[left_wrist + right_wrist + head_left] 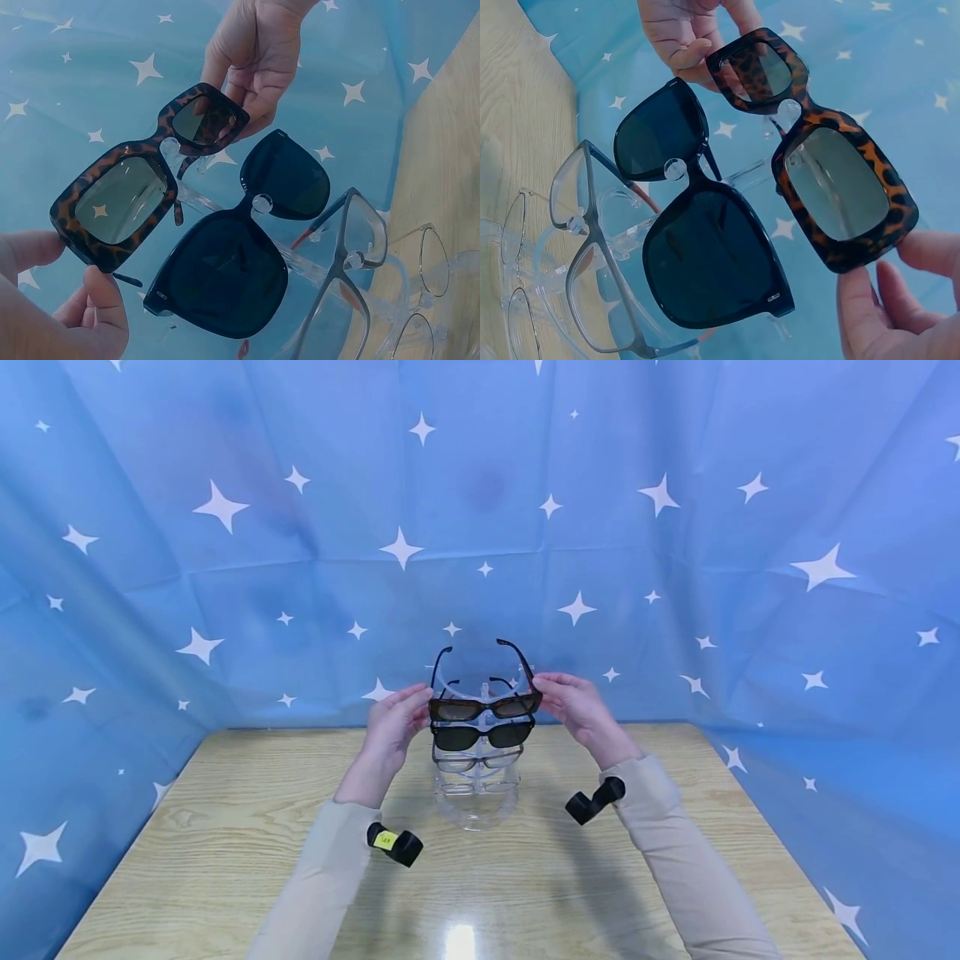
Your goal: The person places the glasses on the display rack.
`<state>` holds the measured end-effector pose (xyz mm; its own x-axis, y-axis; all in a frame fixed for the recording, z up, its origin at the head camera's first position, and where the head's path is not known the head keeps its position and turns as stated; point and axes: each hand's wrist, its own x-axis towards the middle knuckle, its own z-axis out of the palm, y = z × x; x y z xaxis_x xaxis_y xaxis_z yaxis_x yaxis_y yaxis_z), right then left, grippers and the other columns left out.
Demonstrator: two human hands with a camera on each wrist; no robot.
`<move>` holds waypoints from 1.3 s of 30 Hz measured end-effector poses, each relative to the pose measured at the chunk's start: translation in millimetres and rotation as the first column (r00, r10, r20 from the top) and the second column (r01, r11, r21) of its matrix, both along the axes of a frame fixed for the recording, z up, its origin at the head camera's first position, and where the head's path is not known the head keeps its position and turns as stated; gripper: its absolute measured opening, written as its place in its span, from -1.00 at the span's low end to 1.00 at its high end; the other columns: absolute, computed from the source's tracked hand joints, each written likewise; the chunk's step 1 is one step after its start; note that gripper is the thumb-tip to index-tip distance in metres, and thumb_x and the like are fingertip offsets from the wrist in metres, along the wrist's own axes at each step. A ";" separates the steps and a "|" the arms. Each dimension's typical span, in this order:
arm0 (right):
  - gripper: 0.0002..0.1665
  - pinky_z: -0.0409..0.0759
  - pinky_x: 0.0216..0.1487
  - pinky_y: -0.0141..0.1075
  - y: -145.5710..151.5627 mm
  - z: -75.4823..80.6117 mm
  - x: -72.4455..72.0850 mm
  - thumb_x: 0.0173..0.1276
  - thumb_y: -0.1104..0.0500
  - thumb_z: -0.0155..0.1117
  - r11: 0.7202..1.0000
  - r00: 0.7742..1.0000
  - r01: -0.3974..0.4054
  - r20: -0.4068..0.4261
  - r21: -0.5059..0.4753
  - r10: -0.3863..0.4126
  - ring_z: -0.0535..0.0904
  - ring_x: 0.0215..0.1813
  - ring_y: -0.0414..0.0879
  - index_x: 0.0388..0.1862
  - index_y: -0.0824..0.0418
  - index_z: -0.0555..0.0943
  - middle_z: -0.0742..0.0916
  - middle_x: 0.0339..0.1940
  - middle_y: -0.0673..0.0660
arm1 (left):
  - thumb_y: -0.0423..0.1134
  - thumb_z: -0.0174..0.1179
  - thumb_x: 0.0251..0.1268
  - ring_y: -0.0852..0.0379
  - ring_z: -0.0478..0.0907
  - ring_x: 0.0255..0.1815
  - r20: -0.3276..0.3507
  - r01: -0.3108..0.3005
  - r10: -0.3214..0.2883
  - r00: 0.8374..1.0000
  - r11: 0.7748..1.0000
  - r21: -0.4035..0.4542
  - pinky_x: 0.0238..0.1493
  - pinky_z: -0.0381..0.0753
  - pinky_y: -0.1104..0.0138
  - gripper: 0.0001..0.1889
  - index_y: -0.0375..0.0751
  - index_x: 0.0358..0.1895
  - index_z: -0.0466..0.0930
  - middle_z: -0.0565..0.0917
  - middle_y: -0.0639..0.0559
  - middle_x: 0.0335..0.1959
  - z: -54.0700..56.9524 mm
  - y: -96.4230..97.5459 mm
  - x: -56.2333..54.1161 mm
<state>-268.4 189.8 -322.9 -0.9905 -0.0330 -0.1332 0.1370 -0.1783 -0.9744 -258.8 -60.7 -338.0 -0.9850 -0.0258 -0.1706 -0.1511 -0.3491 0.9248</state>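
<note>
A pair of tortoiseshell sunglasses (457,711) sits at the top of a clear display stand (474,821), its temples unfolded towards the backdrop. My left hand (392,727) pinches its left end between thumb and fingers. At the opposite end, my right hand (579,708) holds the frame's corner the same way. Both wrist views show the bridge at the stand's top peg; whether it bears on the peg I cannot tell. Below hang black sunglasses (225,277), then grey-framed glasses (600,262), and lowest, thin wire-rimmed glasses (433,259).
The stand is on a light wooden table (285,827), near its far edge. Close behind hangs a blue backdrop (480,510) with white stars. Black wrist cameras (596,800) are strapped over both sleeves.
</note>
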 end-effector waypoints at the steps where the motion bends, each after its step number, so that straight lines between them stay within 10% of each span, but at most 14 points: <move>1: -0.79 0.59 -0.13 -0.41 0.3 -0.3 0.0 0.36 0.29 0.15 1.000 1.000 -0.001 -0.002 0.000 0.001 0.59 -0.32 -0.17 -0.05 0.33 0.48 0.67 -0.35 0.04 | -0.34 0.17 0.26 0.28 0.42 -0.48 -0.002 0.000 0.000 1.000 1.000 0.001 -0.41 0.49 0.56 -0.57 -0.44 0.17 0.43 0.50 0.06 -0.25 -0.1 0.2 0.1; 25: -0.62 0.42 0.23 -0.26 14.1 -10.1 7.6 0.39 0.22 0.13 0.997 1.000 -0.002 -0.014 0.082 0.003 0.60 -0.17 -0.24 0.11 0.38 0.40 0.61 -0.20 0.02 | -0.37 0.11 0.29 0.29 0.55 -0.45 -0.045 -0.014 0.014 0.999 1.000 0.005 -0.27 0.58 0.52 -0.56 -0.47 0.21 0.36 0.59 0.02 -0.23 -19.8 -16.9 -1.2; 30: -0.51 0.49 0.15 -0.30 27.4 -21.1 19.6 0.44 0.14 0.07 0.981 0.998 0.032 -0.065 0.193 -0.019 0.59 -0.04 -0.13 0.19 0.47 0.34 0.61 -0.11 0.10 | -0.30 0.06 0.34 0.22 0.58 -0.35 -0.115 -0.069 0.047 0.992 0.979 -0.194 -0.21 0.60 0.45 -0.60 -0.44 0.17 0.39 0.60 0.00 -0.26 -34.7 -32.4 3.5; 33: -0.40 0.48 0.18 -0.18 36.7 -32.7 28.0 0.47 0.01 -0.01 0.930 0.992 0.054 -0.130 0.363 -0.007 0.51 0.11 0.02 0.27 0.43 0.32 0.58 0.04 0.24 | -0.24 0.07 0.35 0.07 0.58 -0.21 -0.269 -0.158 0.037 0.962 0.883 -0.443 -0.09 0.60 0.28 -0.61 -0.41 0.15 0.43 0.61 -0.17 -0.14 -47.8 -42.6 7.5; 39: -0.33 0.29 0.25 0.14 54.0 -61.1 38.1 0.48 -0.07 -0.05 0.676 0.916 0.190 -0.376 0.712 0.138 0.30 0.29 0.24 0.38 0.34 0.24 0.39 0.32 0.36 | -0.17 0.11 0.30 -0.35 0.28 0.22 -0.555 -0.381 -0.199 0.808 0.543 -0.748 0.21 0.25 -0.15 -0.41 -0.50 0.28 0.25 0.33 -0.45 0.24 -76.0 -59.5 11.9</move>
<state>-230.4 243.7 -384.0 -0.9609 -0.0626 0.2696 -0.2515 0.6038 -0.7564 -246.9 -120.1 -414.0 -0.8626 0.0425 0.5041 0.4273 0.5947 0.6810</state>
